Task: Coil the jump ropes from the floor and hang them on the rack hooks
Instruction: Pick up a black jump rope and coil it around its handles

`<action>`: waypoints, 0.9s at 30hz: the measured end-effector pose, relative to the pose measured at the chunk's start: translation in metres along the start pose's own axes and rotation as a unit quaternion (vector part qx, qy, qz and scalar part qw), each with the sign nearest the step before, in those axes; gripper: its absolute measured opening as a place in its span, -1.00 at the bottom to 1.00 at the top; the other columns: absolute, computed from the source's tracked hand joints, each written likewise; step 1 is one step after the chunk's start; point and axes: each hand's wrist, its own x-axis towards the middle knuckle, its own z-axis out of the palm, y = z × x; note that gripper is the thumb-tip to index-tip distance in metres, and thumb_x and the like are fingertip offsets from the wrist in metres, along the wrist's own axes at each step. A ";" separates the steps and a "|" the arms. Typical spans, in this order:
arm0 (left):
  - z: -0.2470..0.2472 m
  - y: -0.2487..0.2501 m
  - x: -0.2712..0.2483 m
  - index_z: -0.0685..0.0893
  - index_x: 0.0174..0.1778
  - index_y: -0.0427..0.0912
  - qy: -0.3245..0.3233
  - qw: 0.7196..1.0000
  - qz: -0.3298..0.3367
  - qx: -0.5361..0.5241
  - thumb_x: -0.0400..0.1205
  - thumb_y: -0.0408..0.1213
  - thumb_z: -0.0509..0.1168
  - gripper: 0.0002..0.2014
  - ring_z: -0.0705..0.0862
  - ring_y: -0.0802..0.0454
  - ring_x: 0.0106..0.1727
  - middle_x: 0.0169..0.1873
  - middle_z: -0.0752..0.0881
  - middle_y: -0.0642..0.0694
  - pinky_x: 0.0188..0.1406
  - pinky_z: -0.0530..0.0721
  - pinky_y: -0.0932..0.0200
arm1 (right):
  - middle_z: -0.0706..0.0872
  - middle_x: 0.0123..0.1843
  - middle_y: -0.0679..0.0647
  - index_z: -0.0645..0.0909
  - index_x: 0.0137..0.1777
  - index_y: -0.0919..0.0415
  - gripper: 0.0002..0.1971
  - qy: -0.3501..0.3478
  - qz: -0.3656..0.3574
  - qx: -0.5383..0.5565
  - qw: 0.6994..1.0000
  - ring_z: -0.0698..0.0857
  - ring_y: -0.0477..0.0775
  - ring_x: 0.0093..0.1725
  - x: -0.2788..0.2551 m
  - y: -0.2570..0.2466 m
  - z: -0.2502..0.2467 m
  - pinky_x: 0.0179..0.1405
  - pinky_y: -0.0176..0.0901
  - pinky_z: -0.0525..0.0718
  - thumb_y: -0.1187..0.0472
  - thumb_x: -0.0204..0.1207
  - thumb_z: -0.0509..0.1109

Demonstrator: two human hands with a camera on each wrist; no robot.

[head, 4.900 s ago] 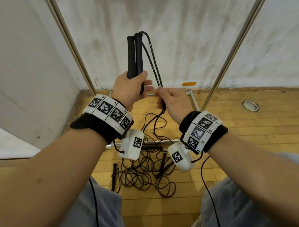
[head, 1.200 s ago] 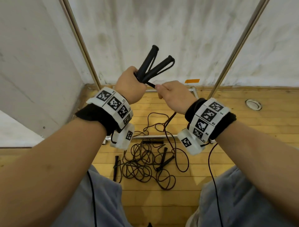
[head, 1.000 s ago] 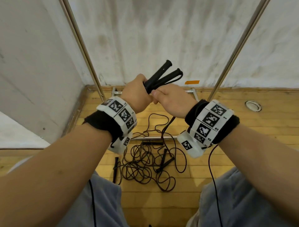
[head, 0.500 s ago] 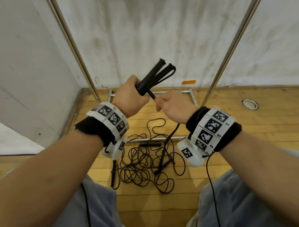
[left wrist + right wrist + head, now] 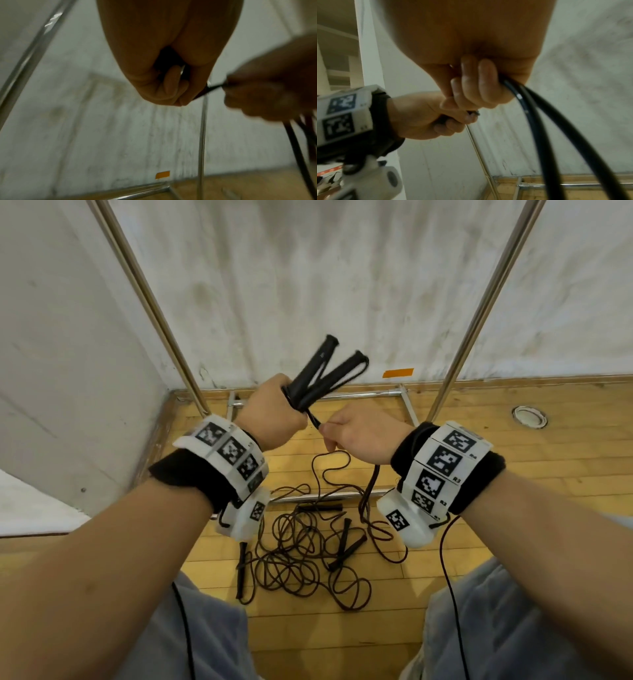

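My left grip (image 5: 270, 414) is closed round the lower ends of two black handles (image 5: 325, 376), which fan out above my fist in a V, tilted up and to the right. My right grip (image 5: 359, 434) sits just beside it, fingers curled tight on the cord (image 5: 539, 121) of this same jump rope; a short taut stretch runs from under my left fist into my right fingers (image 5: 471, 81), and two strands drop away from the heel of that hand toward the floor (image 5: 548, 474). I judge I am in the middle of coiling the first rope: the handles are gathered, but most of its cord is not yet wound, since it trails down past my right wrist to the boards

Below my wrists the rest of the work lies in a tangled pile of ropes (image 5: 298, 553), loops crossing each other, with several more handles (image 5: 346, 542) poking out of it. How many ropes are in it I cannot tell. The pile rests on the floor against the low front bar (image 5: 325, 498) of the metal rack (image 5: 479, 302), whose two slanted uprights rise on either side of my hands against the white wall (image 5: 308, 268). No hooks show in any view, and nothing hangs on the rack that I can see, so by my reckoning the hanging has not begun and nearly the whole task is left
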 end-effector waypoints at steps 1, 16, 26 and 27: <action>0.002 0.000 -0.001 0.44 -0.11 -0.09 0.001 0.999 0.018 0.051 0.45 -0.35 0.43 -0.72 0.56 0.07 -0.36 -0.31 0.58 -0.02 -0.47 0.43 0.24 | 0.54 -0.39 -0.13 0.56 -0.44 -0.01 -0.58 0.003 -0.009 0.013 1.000 0.52 -0.09 -0.30 0.000 -0.001 0.002 -0.30 -0.17 0.35 0.07 0.67 0.14; 0.013 -0.011 0.002 0.34 -0.03 -0.08 0.033 0.965 0.058 0.253 0.53 -0.22 0.35 -0.72 0.41 0.17 -0.45 -0.40 0.46 0.05 -0.58 0.25 0.25 | 0.55 -0.41 -0.01 0.47 -0.39 0.02 -0.67 0.028 -0.059 0.036 0.997 0.54 -0.03 -0.43 -0.007 -0.008 0.009 -0.42 -0.16 0.47 0.02 0.64 0.22; 0.022 -0.031 -0.003 0.27 -0.02 -0.03 -0.062 0.901 0.003 0.430 0.58 -0.19 0.30 -0.73 0.48 0.08 -0.45 -0.38 0.49 0.03 -0.62 0.30 0.19 | 0.60 -0.37 -0.05 0.71 -0.04 0.08 -0.71 0.105 -0.037 -0.206 0.972 0.54 -0.08 -0.38 0.008 0.017 -0.002 -0.50 -0.26 0.31 -0.06 0.62 0.23; 0.023 -0.029 -0.004 0.31 -0.01 -0.04 -0.069 0.898 0.016 0.434 0.58 -0.18 0.29 -0.75 0.50 0.07 -0.42 -0.35 0.51 0.03 -0.59 0.33 0.18 | 0.62 -0.37 -0.03 0.72 -0.07 0.08 -0.68 0.115 -0.044 -0.204 0.971 0.57 -0.06 -0.36 0.009 0.019 -0.004 -0.49 -0.25 0.31 -0.08 0.62 0.22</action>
